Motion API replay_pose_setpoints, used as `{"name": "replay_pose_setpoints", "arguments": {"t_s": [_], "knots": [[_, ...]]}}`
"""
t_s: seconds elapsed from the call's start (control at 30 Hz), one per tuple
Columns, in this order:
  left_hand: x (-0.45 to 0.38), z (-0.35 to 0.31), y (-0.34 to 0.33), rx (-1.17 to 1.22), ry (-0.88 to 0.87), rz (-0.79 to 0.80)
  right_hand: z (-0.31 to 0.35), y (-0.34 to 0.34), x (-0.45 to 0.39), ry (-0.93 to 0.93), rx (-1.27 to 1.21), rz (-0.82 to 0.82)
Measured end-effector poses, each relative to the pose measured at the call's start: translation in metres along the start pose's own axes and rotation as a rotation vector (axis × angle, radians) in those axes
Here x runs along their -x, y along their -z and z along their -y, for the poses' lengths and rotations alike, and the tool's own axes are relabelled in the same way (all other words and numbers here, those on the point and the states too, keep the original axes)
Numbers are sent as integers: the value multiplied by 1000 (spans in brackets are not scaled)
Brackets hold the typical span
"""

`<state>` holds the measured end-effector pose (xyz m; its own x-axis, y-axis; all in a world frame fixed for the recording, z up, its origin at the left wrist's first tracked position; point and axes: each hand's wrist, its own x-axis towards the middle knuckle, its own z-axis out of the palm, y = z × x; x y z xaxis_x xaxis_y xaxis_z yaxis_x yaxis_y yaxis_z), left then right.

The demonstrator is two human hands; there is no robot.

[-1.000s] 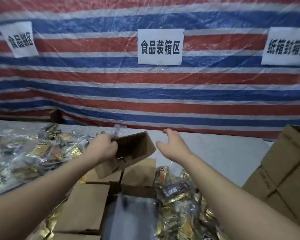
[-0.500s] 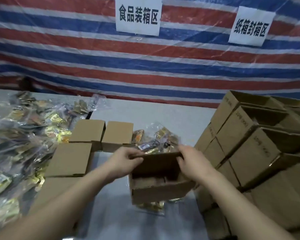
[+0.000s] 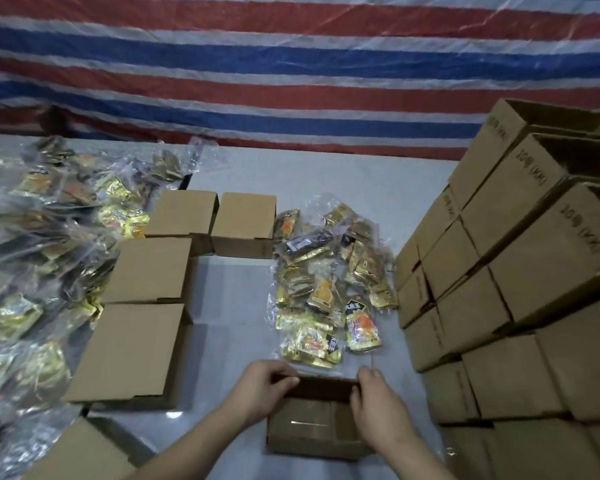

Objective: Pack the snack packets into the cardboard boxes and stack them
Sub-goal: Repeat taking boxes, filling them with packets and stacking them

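Note:
A small open cardboard box (image 3: 312, 429) rests near the table's front edge. My left hand (image 3: 260, 389) grips its far left rim, and my right hand (image 3: 378, 407) grips its far right rim, fingers curled over the edge. The inside looks bare. Just beyond the box lies a clear bag of gold and orange snack packets (image 3: 329, 282). A large heap of bagged snack packets (image 3: 39, 244) covers the left side of the table.
Several closed small boxes (image 3: 142, 323) stand in an L-shape left of and behind the bare grey tabletop (image 3: 232, 306). A tall stack of open cardboard boxes (image 3: 520, 271) fills the right. A striped tarp (image 3: 291, 64) hangs behind.
My left hand drew the box from the far left toward me, my right hand joined it, and both now hold it low near the table's front edge. The view tilted downward.

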<state>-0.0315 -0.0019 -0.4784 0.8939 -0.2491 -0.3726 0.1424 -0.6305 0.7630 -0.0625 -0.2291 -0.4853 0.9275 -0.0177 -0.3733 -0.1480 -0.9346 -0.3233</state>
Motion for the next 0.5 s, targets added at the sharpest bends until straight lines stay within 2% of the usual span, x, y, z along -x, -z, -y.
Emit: {"name": "replay_pose_setpoints", "arguments": {"t_s": [0.07,0.17,0.2,0.27,0.37,0.5], "knots": [[-1,-3,5,1,-11,20,-1,5,1,4,23,37],[-19,-14,18,23,-2,-49,-4,17,-2,11,43,125],[-32,-19,21,-16,-16,-56,-5,21,-3,23,41,117],[-65,-30,18,-135,-30,24,-7,30,-5,37,21,50],[-115,-40,-1,-435,-101,223,-11,37,-7,44,-27,-39],[-153,-29,-24,-1040,-294,393,-21,38,-8,17,-98,-79]]}}
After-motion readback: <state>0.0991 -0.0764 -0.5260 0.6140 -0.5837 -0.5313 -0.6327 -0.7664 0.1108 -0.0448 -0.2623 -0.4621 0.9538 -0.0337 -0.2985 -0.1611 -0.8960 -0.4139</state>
